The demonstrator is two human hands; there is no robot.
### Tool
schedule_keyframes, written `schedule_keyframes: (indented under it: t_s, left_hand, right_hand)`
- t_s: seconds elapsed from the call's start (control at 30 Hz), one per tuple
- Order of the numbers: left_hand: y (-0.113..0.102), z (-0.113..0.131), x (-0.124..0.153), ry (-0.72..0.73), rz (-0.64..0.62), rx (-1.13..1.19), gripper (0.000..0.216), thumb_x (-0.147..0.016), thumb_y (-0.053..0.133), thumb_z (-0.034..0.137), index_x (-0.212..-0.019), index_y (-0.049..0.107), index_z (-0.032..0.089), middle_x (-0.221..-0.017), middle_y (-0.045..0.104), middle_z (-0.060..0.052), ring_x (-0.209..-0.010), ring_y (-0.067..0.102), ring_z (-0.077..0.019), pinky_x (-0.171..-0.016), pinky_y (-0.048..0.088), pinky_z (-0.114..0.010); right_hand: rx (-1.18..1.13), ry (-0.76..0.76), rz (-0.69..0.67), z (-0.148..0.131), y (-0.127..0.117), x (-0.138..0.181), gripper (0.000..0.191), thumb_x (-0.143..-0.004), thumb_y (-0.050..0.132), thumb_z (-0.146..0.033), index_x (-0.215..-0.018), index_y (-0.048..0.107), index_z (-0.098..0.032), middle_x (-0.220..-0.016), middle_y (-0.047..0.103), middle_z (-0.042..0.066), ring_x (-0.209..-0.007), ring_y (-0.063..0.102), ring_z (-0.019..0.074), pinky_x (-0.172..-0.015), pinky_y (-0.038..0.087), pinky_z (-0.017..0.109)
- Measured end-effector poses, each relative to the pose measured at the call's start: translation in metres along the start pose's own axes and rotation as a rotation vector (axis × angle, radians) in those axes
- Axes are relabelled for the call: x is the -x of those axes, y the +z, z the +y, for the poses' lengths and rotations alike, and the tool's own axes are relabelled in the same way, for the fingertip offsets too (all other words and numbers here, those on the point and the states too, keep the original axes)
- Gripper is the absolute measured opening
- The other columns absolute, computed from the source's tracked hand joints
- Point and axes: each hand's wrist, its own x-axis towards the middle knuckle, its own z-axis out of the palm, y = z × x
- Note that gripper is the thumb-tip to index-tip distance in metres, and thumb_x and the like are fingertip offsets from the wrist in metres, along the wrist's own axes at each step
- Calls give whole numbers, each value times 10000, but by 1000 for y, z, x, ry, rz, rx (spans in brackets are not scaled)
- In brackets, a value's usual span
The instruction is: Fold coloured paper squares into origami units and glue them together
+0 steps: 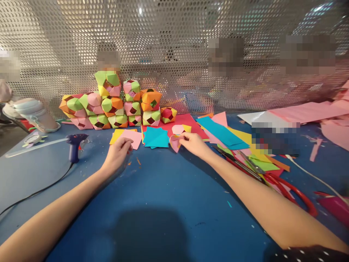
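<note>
My left hand point(117, 153) is closed, fingers curled and thumb against them, at the near edge of a pink paper square point(135, 137). Whether it grips anything is hidden. Yellow paper point(117, 135) lies partly under that square. Between my hands sits a stack of blue paper squares point(156, 137). My right hand point(194, 142) pinches a folded pink paper piece point(175, 143) just right of the stack. Behind it, a pink-and-yellow folded paper piece point(181, 128) rests on red paper point(188, 122).
Folded-paper balls point(117, 120) are stacked along the perforated metal screen point(177, 43). At left are a glue gun point(74, 147) with its cord and a lidded cup point(35, 112). To the right lie blue paper strips point(220, 133), a utility knife point(237, 162) and red-handled scissors point(297, 193).
</note>
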Motion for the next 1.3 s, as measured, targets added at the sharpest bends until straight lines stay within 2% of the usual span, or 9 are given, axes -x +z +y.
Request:
schedule_keyframes:
  t_s: [0.13,0.3,0.43,0.6,0.73,0.87,1.1,1.2,1.3]
  left_hand:
    - [-7,-14,-10,25,87,-149,266,-828,465,367,-854,634,163,-670,614,-3,-646,567,-141,-651,435,-247]
    - [2,-18,-3,70,55,-213,205,-792,520,341,-790,628,167,-775,667,-27,-694,577,-153,-665,428,-252]
    - [10,-16,4,146,0,-247,185,-836,449,313,-782,563,178,-741,623,-9,-656,545,-134,-631,416,-239]
    - [10,-13,14,292,-85,-311,213,-873,328,252,-754,495,195,-717,548,-17,-657,500,-140,-664,396,-267]
    - [11,-10,22,441,-242,-336,211,-806,431,284,-610,456,210,-605,495,-6,-567,459,-135,-627,404,-266]
    - [12,-8,25,601,-407,-368,295,-824,458,344,-559,462,214,-576,496,-18,-558,474,-141,-647,438,-273]
    - [12,-13,28,737,-369,-418,242,-899,353,265,-896,581,184,-833,602,-82,-736,560,-167,-728,452,-299]
    - [14,-5,33,640,-412,-303,209,-890,372,253,-873,571,188,-813,587,-60,-711,550,-151,-711,443,-277]
    - [16,6,40,358,-359,-70,137,-829,446,252,-728,521,197,-706,554,-9,-634,517,-123,-669,435,-250]
  right_hand:
    - [96,-3,138,14,-17,-9,150,-711,498,-187,-716,644,-153,-748,656,77,-700,595,217,-668,465,351]
    - [152,-208,244,-19,-11,3,201,-760,495,-146,-900,637,-179,-1024,640,100,-1017,542,244,-926,397,409]
    - [278,-585,46,-57,18,17,215,-802,465,-97,-921,628,-170,-1000,650,97,-960,558,234,-855,421,391]
    - [403,-697,-286,-86,65,3,150,-834,526,-173,-951,617,-146,-1040,643,105,-982,554,231,-821,396,354]
    - [394,-669,-275,-94,104,-23,217,-861,543,-299,-949,609,-112,-1050,640,151,-990,562,247,-836,383,365]
    - [350,-644,-255,-95,126,-36,204,-886,497,-254,-843,630,-105,-888,677,147,-894,601,230,-843,376,362]
    - [139,-506,-134,-100,110,-20,267,-918,418,-217,-801,650,-158,-824,685,71,-794,625,178,-722,434,275]
    - [27,-381,-45,-100,88,-12,319,-947,363,-281,-869,641,-145,-752,662,43,-666,643,152,-601,468,239]
    - [-62,-291,0,-97,61,0,363,-951,330,-334,-892,631,-140,-738,646,24,-536,636,122,-486,480,215]
